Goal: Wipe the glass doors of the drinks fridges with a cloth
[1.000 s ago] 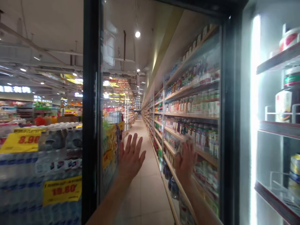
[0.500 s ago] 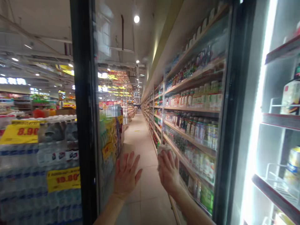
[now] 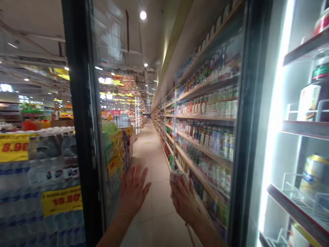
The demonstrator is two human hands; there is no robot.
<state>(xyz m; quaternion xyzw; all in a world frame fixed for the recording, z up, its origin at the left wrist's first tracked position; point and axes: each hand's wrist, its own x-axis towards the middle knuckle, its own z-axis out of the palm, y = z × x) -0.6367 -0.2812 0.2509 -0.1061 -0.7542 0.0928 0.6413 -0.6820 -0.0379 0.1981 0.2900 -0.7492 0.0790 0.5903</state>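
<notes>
A glass door (image 3: 150, 151) in a dark frame stands in front of me. My left hand (image 3: 133, 190) is laid against the glass with its fingers spread and nothing in it. To its right, my right hand (image 3: 183, 197) presses a pale, crumpled cloth (image 3: 176, 175) to the same pane. The fingers lie over the cloth and hide most of it. Bottles and shelves show in the glass behind both hands.
The door's black frame (image 3: 77, 113) runs down the left side. Beyond it are stacked packs of bottled water (image 3: 60, 171) with yellow price signs (image 3: 63, 200). At right, lit cooler shelves (image 3: 305, 127) hold bottles and cans. A tiled aisle floor (image 3: 146, 144) shows through or in the glass.
My right hand has slid a little way down the glass with the cloth. The left hand keeps nearly the same place on the pane, and the view has turned slightly.
</notes>
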